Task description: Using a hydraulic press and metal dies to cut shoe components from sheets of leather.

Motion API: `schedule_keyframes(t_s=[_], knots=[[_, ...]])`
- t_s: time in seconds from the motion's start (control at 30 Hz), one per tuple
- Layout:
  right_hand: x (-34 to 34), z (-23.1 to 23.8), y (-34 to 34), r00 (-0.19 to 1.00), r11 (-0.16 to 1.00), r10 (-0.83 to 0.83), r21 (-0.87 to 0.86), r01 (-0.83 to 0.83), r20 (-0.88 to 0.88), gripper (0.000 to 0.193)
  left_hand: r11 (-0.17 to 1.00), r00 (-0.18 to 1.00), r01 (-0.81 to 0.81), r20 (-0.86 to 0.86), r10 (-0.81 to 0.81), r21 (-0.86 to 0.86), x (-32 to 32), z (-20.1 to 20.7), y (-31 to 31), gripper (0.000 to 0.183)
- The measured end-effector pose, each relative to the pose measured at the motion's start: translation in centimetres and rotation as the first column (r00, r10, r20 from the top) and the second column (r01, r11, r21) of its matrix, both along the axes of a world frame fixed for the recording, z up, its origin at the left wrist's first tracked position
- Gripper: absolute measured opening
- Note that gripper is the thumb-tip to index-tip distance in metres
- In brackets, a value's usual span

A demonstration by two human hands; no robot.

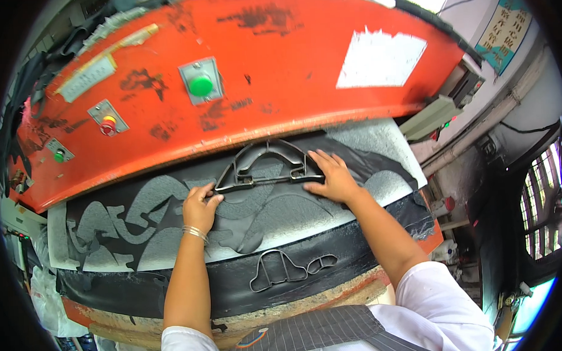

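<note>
The arched metal cutting die [266, 183] lies toward the far side of the pale cutting board [378, 135], near the middle, on a black sheet [317, 142]. It is dark and open-framed: a broad outer bow, a smaller arch nested inside, short struts joining the two and a straight bar along the near side. The sheet around it is full of curved cut-outs, with grey board showing through.

Just beyond the bow's top hangs the scuffed orange-red press head [277, 64], covering the board's far edge. Its face carries a big green button [200, 86], a red button [108, 125] and a torn white paper [382, 57]. Nearer the person, two thin outline dies, one larger [284, 280] and one smaller [321, 262], lie on the black-covered front ledge of the surface [229, 295], well apart from the arched one.

The left hand [200, 209] has its fingers curled, thumb close by, at the die's left end; I can't tell whether they pinch it. The right hand [339, 183] is spread loosely, thumb well away from the fingers, touching the right end.
</note>
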State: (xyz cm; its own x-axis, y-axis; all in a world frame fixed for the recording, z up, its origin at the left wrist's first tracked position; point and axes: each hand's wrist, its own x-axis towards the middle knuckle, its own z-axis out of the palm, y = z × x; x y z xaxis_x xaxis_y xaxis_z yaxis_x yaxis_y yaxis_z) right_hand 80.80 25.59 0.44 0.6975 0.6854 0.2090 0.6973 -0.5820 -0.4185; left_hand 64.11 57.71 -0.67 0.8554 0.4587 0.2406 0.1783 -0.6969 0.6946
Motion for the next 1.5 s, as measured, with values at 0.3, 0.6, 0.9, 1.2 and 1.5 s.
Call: schedule_keyframes(t_s=[0.3, 0.6, 0.9, 1.2, 1.5], knots=[[-7.5, 10.3, 9.6, 0.975, 0.876, 0.003, 0.469, -0.110, 0.223, 0.069, 0.817, 0.654, -0.550, 0.517, 0.552, -0.175, -10.2, 7.3, 20.4, 0.057], [-7.2, 16.1, 17.8, 0.999, 0.698, -0.027, 0.715, 0.050, -0.044, 0.028, 0.597, 0.344, -0.779, 0.666, 0.662, -0.191, -9.2, 16.7, 28.8, 0.095], [-14.2, 11.5, 9.4, 0.946, 0.960, 0.197, 0.249, -0.132, -0.257, 0.046, 0.967, 0.929, -0.254, 0.284, 0.239, 0.017, -13.6, 8.8, 14.1, 0.051], [-24.7, 4.1, -0.1, 0.933, 0.930, 0.324, -0.131, -0.345, -0.156, 0.043, 0.963, 0.969, 0.217, -0.157, -0.192, 0.162, -20.1, 6.3, -12.3, 0.014], [-22.2, 2.7, -1.4, 0.925, 0.927, 0.372, -0.026, -0.375, -0.077, 0.020, 0.944, 0.967, 0.166, -0.236, -0.099, 0.284, -18.8, 5.7, -14.3, 0.019]])
